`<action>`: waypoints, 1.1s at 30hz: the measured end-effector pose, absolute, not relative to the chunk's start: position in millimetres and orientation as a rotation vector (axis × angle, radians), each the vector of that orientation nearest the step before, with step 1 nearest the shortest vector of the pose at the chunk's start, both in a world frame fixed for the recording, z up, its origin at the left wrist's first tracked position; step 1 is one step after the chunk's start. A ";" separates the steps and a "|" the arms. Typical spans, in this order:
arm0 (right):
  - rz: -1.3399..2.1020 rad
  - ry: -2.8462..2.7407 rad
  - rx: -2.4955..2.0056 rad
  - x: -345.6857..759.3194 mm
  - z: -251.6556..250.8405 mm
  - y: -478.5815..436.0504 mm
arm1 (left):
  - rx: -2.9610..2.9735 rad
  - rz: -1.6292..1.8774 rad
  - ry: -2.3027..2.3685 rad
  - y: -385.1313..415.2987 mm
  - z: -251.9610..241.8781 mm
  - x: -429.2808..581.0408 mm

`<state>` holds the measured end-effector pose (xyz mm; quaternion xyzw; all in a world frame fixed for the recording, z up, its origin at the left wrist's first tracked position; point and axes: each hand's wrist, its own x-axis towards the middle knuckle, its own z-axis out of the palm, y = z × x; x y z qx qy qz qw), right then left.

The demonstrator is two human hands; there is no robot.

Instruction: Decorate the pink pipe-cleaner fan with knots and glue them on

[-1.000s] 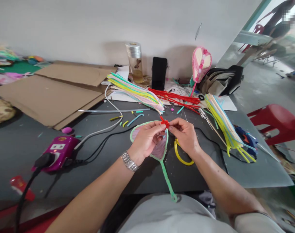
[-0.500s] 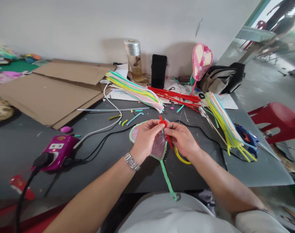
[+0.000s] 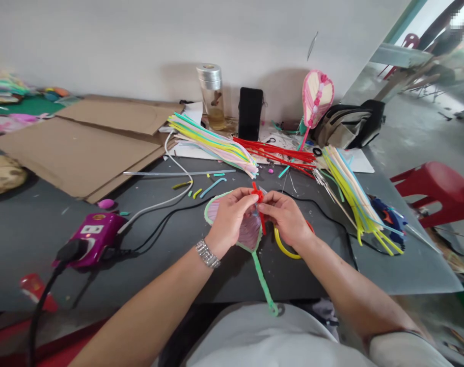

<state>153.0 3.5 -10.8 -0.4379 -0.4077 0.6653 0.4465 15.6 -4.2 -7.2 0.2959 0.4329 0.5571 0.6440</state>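
A small fan (image 3: 250, 232) with a green rim, pink ribbed face and green handle (image 3: 264, 283) lies under my hands over the dark table (image 3: 170, 265). My left hand (image 3: 229, 216), a metal watch on its wrist, pinches the fan's upper edge with closed fingers. My right hand (image 3: 287, 216) pinches a red pipe cleaner (image 3: 259, 201) whose twisted top sits at the fan's upper edge and whose tail hangs down across the fan's face. A curved yellow strip (image 3: 283, 247) rests on the table under my right wrist.
Bundles of coloured strips (image 3: 216, 142) (image 3: 350, 191), red sticks (image 3: 277, 153), a blue glue gun (image 3: 388, 219), a finished pink fan (image 3: 316, 97), a jar (image 3: 212, 97), a phone (image 3: 250, 113) and a bag (image 3: 346, 127) crowd the back. Cardboard (image 3: 79, 148) and a magenta power strip (image 3: 92, 237) lie left. A red chair (image 3: 438, 191) stands right.
The red pipe cleaner's tail has swung down across the fan's face. My hands have drawn closer together at the fan's top edge and shifted very little otherwise.
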 end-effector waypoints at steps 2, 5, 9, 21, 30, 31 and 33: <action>1.628 -1.057 -1.089 154.2 -9.2 4.6 | 0.679 1.244 0.985 -2.3 -3.9 12.5; 1.634 -1.165 -1.112 157.9 -3.0 4.2 | 0.672 1.227 1.018 -0.9 5.6 2.8; 1.631 -1.355 -1.082 164.1 4.8 -1.2 | 0.648 1.296 1.049 -9.1 20.0 -24.2; -0.068 -2.553 -0.440 156.1 7.9 -35.5 | 0.438 1.239 1.129 -64.7 9.9 -28.2; -0.205 -2.502 -0.442 159.2 -15.7 -44.9 | 0.564 1.285 1.200 -67.0 -6.3 -14.6; -0.204 -2.486 -0.450 159.3 -17.5 -44.0 | 0.585 1.302 1.214 -65.7 -6.3 -15.0; -0.196 -2.467 -0.477 159.9 -19.2 -41.4 | 0.681 1.331 1.262 -62.2 -6.5 -17.5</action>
